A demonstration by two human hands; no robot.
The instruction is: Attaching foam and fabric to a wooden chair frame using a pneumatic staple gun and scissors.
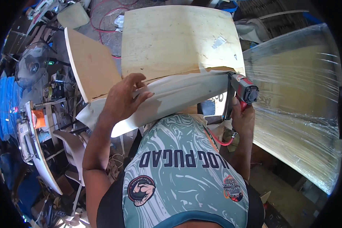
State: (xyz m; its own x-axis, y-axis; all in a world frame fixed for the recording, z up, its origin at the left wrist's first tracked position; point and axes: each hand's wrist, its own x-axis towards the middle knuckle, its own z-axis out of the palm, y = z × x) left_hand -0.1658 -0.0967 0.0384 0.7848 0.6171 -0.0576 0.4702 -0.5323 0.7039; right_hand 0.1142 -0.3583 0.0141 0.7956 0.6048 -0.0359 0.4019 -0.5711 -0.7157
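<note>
A long piece of light grey upholstery fabric lies across a wooden-edged frame in front of me, its loose left end hanging down. My left hand is over the left part of the fabric, with the fingers bent but apart and nothing between them. My right hand is wrapped round the grip of a red and grey air staple gun. The staple gun's nose is at the right end of the fabric, by its upper edge; whether it touches is hard to see.
A pale wooden board stretches beyond the fabric, with a curved wooden panel at its left. To the right lies a large plastic-wrapped piece. A red air hose hangs below the gun. A fan and a sewing machine are at the left.
</note>
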